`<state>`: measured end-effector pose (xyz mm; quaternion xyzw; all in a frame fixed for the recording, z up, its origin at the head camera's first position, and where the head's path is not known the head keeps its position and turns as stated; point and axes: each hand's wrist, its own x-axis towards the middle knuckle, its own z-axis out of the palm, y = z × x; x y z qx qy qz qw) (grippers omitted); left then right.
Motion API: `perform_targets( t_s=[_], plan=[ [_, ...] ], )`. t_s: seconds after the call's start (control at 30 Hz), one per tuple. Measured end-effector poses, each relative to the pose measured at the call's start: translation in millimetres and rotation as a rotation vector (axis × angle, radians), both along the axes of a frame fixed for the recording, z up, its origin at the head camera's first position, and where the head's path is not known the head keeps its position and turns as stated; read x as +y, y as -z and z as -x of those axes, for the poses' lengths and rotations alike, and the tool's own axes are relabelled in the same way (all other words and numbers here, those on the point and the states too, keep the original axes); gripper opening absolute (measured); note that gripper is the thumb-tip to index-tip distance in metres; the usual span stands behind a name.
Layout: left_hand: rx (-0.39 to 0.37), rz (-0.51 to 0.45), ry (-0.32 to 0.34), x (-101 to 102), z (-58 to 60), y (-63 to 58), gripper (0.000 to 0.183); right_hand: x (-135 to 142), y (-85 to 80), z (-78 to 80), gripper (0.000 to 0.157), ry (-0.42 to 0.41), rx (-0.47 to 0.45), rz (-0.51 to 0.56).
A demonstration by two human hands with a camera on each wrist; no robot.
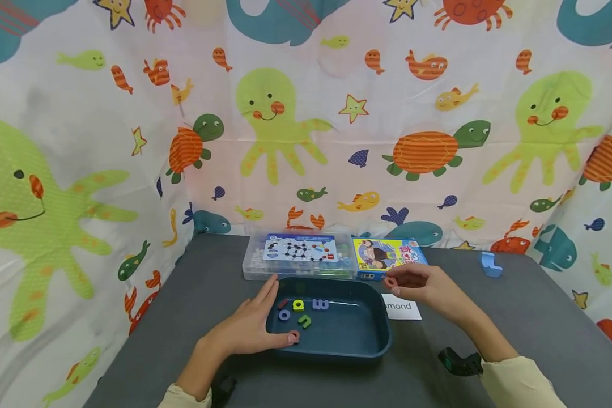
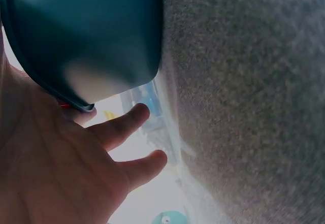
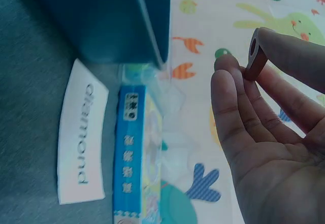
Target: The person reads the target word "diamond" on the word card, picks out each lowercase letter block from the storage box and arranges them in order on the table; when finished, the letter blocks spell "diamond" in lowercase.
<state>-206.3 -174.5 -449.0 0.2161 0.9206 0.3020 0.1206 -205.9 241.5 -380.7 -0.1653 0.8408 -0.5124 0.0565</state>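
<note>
My right hand (image 1: 428, 288) pinches a reddish-brown letter piece (image 3: 256, 56) with a round hole, raised above a white card (image 1: 405, 309) printed "diamond". My left hand (image 1: 247, 323) rests against the left side of a dark blue tray (image 1: 354, 356), its fingers stretched along the outside and its thumb over the rim. Right at that thumb tip is a reddish letter piece (image 1: 295, 335). Inside the tray lie a yellow letter (image 1: 298, 306), a purple "m" (image 1: 320, 305), a green letter (image 1: 304, 321), a purple ring-shaped letter (image 1: 284, 315) and a small dark red piece (image 1: 283, 304).
Behind the tray stand a clear plastic case (image 1: 247, 269) with a molecule-picture label and a blue-and-yellow box (image 1: 390, 255). A light blue block-like object (image 1: 491, 265) sits at the back right. A black wristband (image 1: 459, 362) is by the right wrist. Sea-animal fabric (image 1: 336, 170) hangs behind the table.
</note>
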Motion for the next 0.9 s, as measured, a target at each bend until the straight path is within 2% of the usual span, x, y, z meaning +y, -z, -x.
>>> perform_targets(
  t_s=[0.23, 0.43, 0.63, 0.9],
  plan=[
    [0.009, 0.033, -0.009, -10.3, 1.8, -4.1, 0.122, 15.6, 16.1, -5.6, 0.047, 0.019, -0.049, 0.033],
    [-0.014, 0.025, -0.03, -26.7, 4.7, -9.8, 0.122, 25.6, 29.8, -10.0, 0.042, 0.026, -0.041, 0.005],
    [-0.041, -0.003, -0.055, -36.0, 7.6, -8.5, 0.123, 28.0, 46.0, -9.7, 0.037, -0.045, -0.048, -0.019],
    [-0.032, -0.042, -0.068, -29.1, 9.8, 2.4, 0.126, 21.1, 69.0, -9.3, 0.023, -0.14, -0.084, -0.066]
  ],
)
